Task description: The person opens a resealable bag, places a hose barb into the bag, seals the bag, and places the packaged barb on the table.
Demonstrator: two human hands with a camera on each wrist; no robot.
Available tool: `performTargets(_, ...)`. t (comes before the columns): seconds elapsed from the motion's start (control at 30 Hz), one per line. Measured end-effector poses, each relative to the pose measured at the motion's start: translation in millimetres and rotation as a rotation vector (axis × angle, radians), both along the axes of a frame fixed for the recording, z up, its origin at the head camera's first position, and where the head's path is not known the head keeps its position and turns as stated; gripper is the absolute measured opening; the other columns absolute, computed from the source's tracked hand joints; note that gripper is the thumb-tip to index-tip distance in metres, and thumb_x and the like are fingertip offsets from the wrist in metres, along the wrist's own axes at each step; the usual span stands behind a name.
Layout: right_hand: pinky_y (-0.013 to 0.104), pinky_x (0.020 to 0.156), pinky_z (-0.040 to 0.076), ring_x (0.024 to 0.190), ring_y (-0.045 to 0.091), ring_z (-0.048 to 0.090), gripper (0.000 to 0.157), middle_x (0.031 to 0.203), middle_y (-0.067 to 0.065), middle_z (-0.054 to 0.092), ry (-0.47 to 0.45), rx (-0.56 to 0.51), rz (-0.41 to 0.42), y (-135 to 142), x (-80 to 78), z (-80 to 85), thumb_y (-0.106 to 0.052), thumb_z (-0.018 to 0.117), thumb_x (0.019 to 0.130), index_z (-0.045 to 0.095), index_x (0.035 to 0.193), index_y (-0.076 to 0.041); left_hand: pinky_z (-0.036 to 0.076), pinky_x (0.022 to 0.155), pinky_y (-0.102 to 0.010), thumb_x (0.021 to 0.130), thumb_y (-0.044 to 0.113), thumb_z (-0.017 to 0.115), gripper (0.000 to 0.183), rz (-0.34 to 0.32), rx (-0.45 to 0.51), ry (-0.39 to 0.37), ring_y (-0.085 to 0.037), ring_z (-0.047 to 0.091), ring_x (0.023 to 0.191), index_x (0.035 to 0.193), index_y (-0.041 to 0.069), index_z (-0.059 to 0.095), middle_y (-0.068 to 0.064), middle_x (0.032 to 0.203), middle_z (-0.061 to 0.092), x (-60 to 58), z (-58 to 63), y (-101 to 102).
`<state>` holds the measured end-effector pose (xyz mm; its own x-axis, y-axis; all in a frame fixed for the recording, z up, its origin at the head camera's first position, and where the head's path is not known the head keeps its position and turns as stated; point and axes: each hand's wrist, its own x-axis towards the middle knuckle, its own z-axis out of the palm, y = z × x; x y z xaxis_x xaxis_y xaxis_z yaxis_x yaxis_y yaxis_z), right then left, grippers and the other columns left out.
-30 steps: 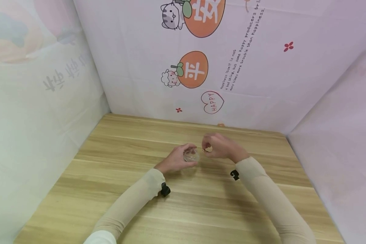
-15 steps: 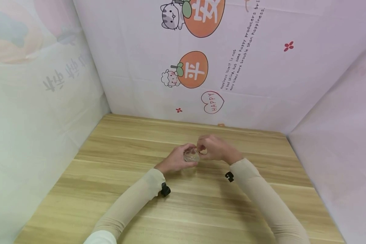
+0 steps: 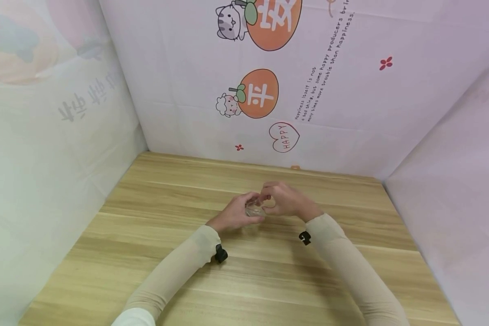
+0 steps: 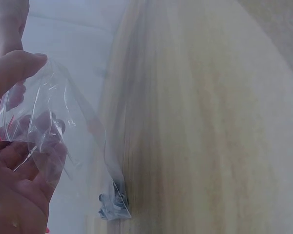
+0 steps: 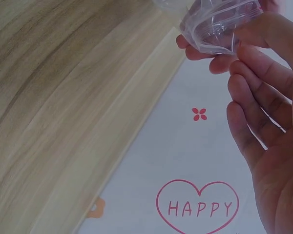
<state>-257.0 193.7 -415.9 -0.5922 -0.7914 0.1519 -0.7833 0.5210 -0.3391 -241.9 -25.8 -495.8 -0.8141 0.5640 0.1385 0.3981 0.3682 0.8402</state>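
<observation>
A clear plastic zip bag (image 4: 53, 117) hangs slightly above the table, its mouth toward my hands. Several small dark metal-looking pieces (image 4: 113, 202) lie in its bottom corner; their exact kind is unclear. My left hand (image 3: 237, 212) holds the bag near the mouth, thumb on one side and fingers behind the film. From the right, my right hand (image 3: 285, 200) meets the bag, and in the right wrist view its thumb and index finger pinch the edge of the mouth (image 5: 229, 41). The other fingers are loosely bent. No small piece shows between its fingertips.
A wood-grain table (image 3: 212, 290) spreads beneath both hands. White printed sheets stand as a back wall (image 3: 179, 90) and side walls at left and right. Black wrist mounts (image 3: 221, 253) sit on both sleeves.
My right hand has moved left to the bag's mouth. The small shiny piece it pinched a second ago no longer shows between its fingers. My left hand has stayed still, holding the bag.
</observation>
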Motion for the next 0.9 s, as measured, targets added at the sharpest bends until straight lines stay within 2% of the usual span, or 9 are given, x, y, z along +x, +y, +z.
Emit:
performTargets(0.1, 0.05, 0.085, 0.063, 0.094, 0.034, 0.071, 0.018, 0.102, 0.015, 0.075, -0.029, -0.027, -0.019, 4, 1.5, 1.7, -0.009, 0.08, 0.088, 0.078, 0.105, -0.001, 0.053, 0.111, -0.041, 0.093, 0.03, 0.083, 0.062, 0.002, -0.003, 0.008, -0.017, 0.063, 0.129, 0.147, 0.02, 0.056, 0.0, 0.136, 0.068, 0.1, 1.5, 0)
performTargets(0.37, 0.04, 0.086, 0.061, 0.098, 0.023, 0.07, 0.025, 0.106, 0.006, 0.075, 0.026, -0.014, -0.121, 19, 13.4, 7.0, -0.026, 0.08, 0.093, 0.078, 0.109, -0.007, 0.052, 0.114, -0.044, 0.094, 0.027, 0.083, 0.067, -0.001, -0.002, 0.027, -0.025, 0.062, 0.133, 0.151, 0.011, 0.053, -0.006, 0.138, 0.068, -1.5, 4.8, -1)
performTargets(0.53, 0.045, 0.091, 0.061, 0.102, 0.021, 0.07, 0.03, 0.11, 0.007, 0.076, -0.018, -0.041, -0.215, 28, 23.6, 6.6, -0.031, 0.082, 0.093, 0.077, 0.112, -0.009, 0.051, 0.115, -0.048, 0.093, 0.024, 0.084, 0.069, 0.001, 0.014, 0.014, -0.029, 0.062, 0.135, 0.152, 0.008, 0.051, -0.007, 0.138, 0.068, -2.2, 4.5, -1)
performTargets(0.7, 0.049, 0.093, 0.061, 0.104, 0.022, 0.072, 0.035, 0.113, 0.006, 0.077, -0.042, -0.097, -0.257, 37, 30.7, 1.8, -0.032, 0.082, 0.094, 0.077, 0.118, -0.007, 0.05, 0.116, -0.049, 0.093, 0.029, 0.083, 0.071, 0.007, 0.02, 0.01, -0.027, 0.062, 0.135, 0.152, 0.009, 0.051, -0.006, 0.138, 0.068, -3.5, 3.1, -2)
performTargets(0.9, 0.053, 0.099, 0.06, 0.108, 0.027, 0.072, 0.042, 0.119, 0.014, 0.077, -0.108, -0.185, -0.32, 40, 43.0, 2.6, -0.031, 0.082, 0.094, 0.074, 0.125, -0.004, 0.049, 0.117, -0.049, 0.092, 0.032, 0.084, 0.071, 0.017, 0.01, 0.022, -0.027, 0.061, 0.136, 0.152, 0.009, 0.052, -0.005, 0.137, 0.068, -3.8, 5.0, -1)
